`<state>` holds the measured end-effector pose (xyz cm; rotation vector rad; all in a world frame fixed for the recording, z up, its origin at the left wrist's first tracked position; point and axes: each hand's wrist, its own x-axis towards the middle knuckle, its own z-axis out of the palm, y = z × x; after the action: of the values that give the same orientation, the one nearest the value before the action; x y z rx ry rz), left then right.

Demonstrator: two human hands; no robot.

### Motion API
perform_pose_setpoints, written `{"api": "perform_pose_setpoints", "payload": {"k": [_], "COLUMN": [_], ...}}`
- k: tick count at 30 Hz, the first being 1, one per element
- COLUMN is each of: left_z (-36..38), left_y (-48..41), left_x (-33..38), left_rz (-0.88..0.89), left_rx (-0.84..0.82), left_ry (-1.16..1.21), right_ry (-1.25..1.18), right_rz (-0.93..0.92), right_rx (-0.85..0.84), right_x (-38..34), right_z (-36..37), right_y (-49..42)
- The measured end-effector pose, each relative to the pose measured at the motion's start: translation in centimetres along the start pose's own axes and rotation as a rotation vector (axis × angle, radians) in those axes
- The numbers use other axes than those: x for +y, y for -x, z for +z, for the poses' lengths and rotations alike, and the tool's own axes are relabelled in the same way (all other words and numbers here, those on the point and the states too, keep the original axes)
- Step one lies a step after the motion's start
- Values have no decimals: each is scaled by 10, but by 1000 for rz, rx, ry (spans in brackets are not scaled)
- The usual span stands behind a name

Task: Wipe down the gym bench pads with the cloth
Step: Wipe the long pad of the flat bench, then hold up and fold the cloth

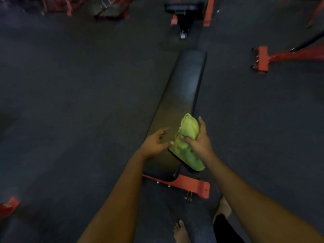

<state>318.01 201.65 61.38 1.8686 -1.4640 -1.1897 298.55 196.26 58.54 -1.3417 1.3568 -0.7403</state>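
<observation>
Right hand (199, 139) grips the green cloth (188, 132), bunched: thumb curls over its front and the fingers wrap around the right side. The cloth is held in the air over the near end of the bench pad (184, 88). The top of the bundle points away from the person, and the lower end hangs past the pad's near right corner. Can't tell if any part of the cloth touches the pad. Left hand (154, 142) holds nothing, fingers loose and slightly spread. It hovers over the pad's near left edge, just beside the cloth, with the thumb tip at the cloth's left edge; contact unclear. The pad is long, narrow and black, and runs away from the person, angled slightly right. A red base bracket (189, 185) sits on the floor (87, 102) under the pad's near end, bolts visible. One bare foot (180, 232) is at the bottom of the view and another (224, 207) is right of the bracket. Beyond the pad's far end is a black-and-red machine (184, 9), blurred. A red frame foot (261, 58) stands well to the right of the pad, and a red piece (8, 206) lies at lower left. Lighting is dim, so detail is soft.
</observation>
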Motion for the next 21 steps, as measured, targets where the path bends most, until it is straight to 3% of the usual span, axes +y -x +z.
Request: {"api": "perform_pose_setpoints", "payload": {"k": [4,10,17,21], "left_z": [-19,-47,-79,-85], "left_y": [-4,-13,-31,-51], "left_x": [73,161,255,307], "left_rz": [94,323,493,627], "left_rx": [-148,-7,85,179], "left_ry": [-17,-393,-413,-380], "right_ry": [-144,-293,47,78], "right_rz": [-100,-180,-346,-361], "right_rx": [-36,39,310,275], "right_x": [-78,-148,-197,-214], "right_z": [-42,-93,-188,-247], "right_y": [7,11,-5,-12]}}
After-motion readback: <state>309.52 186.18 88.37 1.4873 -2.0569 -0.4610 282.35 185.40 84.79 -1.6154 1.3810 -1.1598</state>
